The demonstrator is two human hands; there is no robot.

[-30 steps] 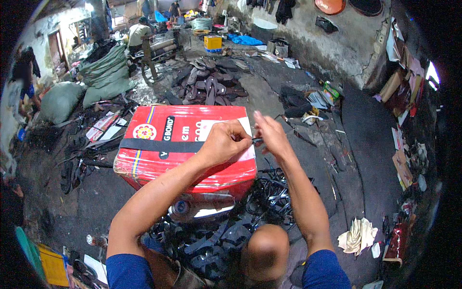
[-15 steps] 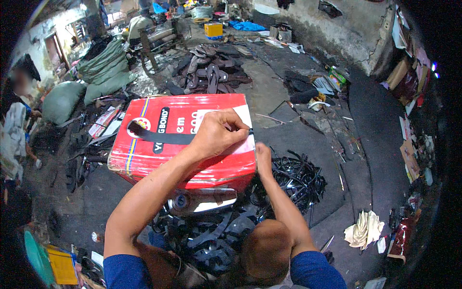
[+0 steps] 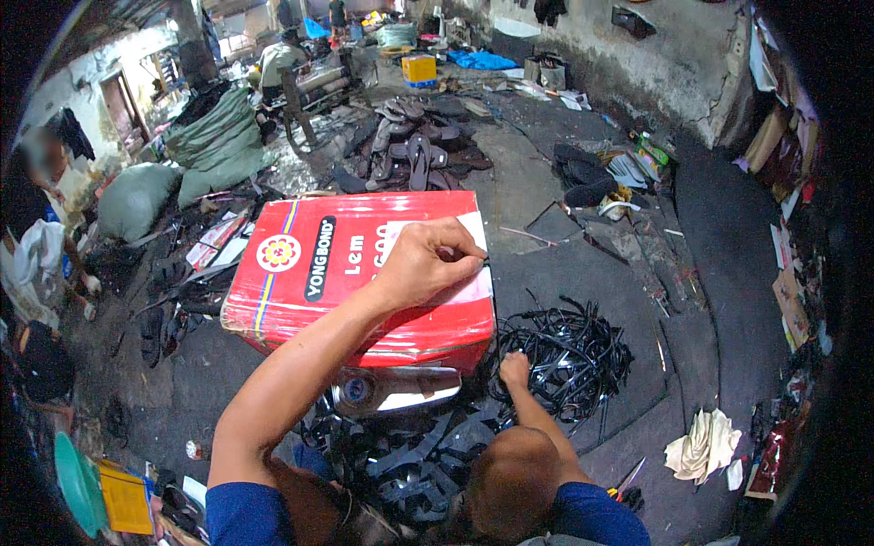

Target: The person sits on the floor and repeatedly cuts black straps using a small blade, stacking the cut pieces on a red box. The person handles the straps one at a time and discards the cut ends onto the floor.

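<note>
My left hand (image 3: 426, 264) rests over the right end of a red cardboard box (image 3: 337, 314), thumb and fingers pinched together at the box's right edge. Whatever lies between those fingertips is too small to make out. Lower down, past the box's near right corner, my right hand (image 3: 514, 369) is closed in a fist, its grip hidden. It is beside a tangled heap of thin, shiny black strips (image 3: 574, 359). More flat black cut pieces (image 3: 410, 464) lie in front of me, below a metal can (image 3: 360, 389) with a shiny side that sits against the box.
Beyond the box lies a pile of dark sandals (image 3: 419, 159). Green sacks (image 3: 137, 200) stand at the left, with a person (image 3: 45, 173) nearby. A crumpled cream cloth (image 3: 701, 446) and scissors (image 3: 628, 482) are on the floor at the right.
The black strip that lay across the box top under my left hand is gone from there. My right hand has moved down from the box's edge toward the tangled strips; the left stays pinched.
</note>
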